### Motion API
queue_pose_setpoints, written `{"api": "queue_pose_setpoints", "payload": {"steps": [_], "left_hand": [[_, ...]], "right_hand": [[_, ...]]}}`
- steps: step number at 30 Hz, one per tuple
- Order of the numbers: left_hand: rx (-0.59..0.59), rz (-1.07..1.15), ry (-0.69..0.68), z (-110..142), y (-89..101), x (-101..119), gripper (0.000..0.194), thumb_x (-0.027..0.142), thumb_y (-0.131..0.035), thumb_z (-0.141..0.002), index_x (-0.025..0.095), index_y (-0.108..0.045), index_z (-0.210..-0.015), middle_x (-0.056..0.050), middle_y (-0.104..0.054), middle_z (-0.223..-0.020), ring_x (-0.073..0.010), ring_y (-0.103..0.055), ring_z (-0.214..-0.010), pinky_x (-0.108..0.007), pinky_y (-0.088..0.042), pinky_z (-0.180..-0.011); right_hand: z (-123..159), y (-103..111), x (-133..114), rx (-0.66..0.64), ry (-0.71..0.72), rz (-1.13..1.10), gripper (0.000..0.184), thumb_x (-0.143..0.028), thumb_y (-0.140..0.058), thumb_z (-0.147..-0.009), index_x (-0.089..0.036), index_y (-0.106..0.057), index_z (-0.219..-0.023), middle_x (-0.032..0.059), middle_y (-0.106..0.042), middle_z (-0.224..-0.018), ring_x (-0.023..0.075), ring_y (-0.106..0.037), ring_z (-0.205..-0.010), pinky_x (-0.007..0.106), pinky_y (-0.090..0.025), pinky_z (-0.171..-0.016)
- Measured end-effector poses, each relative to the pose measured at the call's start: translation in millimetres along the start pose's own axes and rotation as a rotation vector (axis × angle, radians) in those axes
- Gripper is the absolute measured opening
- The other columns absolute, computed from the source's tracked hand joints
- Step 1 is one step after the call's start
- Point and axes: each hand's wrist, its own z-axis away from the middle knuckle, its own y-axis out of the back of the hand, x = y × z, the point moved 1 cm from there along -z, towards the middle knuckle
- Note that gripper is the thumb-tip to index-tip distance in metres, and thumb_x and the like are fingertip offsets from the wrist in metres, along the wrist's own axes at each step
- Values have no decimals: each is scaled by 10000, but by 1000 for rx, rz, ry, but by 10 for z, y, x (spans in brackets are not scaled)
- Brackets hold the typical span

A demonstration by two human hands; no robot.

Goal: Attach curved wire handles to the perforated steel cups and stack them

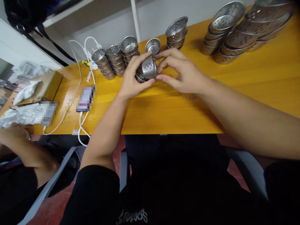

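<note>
Both my hands hold a small perforated steel cup (148, 68) just above the yellow table (164, 109). My left hand (131, 78) wraps its left side and underside, fingers curled. My right hand (182, 72) pinches its right rim with thumb and fingertips. The cup is tipped on its side, its holed wall facing me. A thin wire or ring may lie under my right hand, too faint to make out.
Stacks of small perforated cups (114, 59) stand behind my hands, larger perforated bowls (234, 34) at the back right. A phone (85, 98) with white cables (81, 125) lies to the left. Another person's hand (14, 134) rests by plastic bags (23, 114) and a cardboard box (47, 86).
</note>
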Motion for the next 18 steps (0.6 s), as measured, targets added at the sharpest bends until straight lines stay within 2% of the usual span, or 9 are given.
{"api": "queue_pose_setpoints", "payload": {"steps": [2,5,8,13,18], "left_hand": [[-22,2,3,-1,25,4,1135,1029,-957,-930,439,-664,-1854,-103,-723,-1844,-536,-652,-1789,-691,-443,-1631],[-33,-24,8,0,40,0,1159,1072,-949,-913,462,-672,-1859,-93,-747,-1811,-521,-687,-1746,-678,-470,-1610],[-35,-30,-44,-4,16,-51,1182,1118,-909,-919,444,-687,-1864,-120,-765,-1772,-516,-713,-1706,-670,-505,-1579],[-19,-40,-168,-17,-61,-200,1242,1183,-837,-931,390,-688,-1874,-177,-782,-1742,-522,-735,-1668,-699,-555,-1520],[-5,-51,-224,-19,-58,-233,1187,1135,-862,-970,404,-676,-1888,-184,-792,-1750,-509,-761,-1646,-685,-590,-1484]], "right_hand": [[-14,21,-14,-4,49,-47,389,-833,-757,-1244,-478,-888,-1336,21,-751,-1815,485,-646,-1758,772,-490,-1544],[-36,33,-10,-9,50,-90,386,-827,-825,-1208,-458,-914,-1275,32,-787,-1782,509,-659,-1732,812,-483,-1531],[-56,8,65,8,36,-140,353,-835,-901,-1155,-485,-940,-1183,18,-832,-1704,508,-710,-1637,828,-521,-1492],[-93,-38,207,83,86,-236,390,-814,-1059,-1038,-440,-954,-1002,64,-883,-1462,498,-795,-1435,834,-593,-1405],[-112,2,166,87,71,-256,285,-743,-1100,-1031,-488,-978,-996,51,-899,-1373,458,-806,-1360,778,-632,-1354]]}}
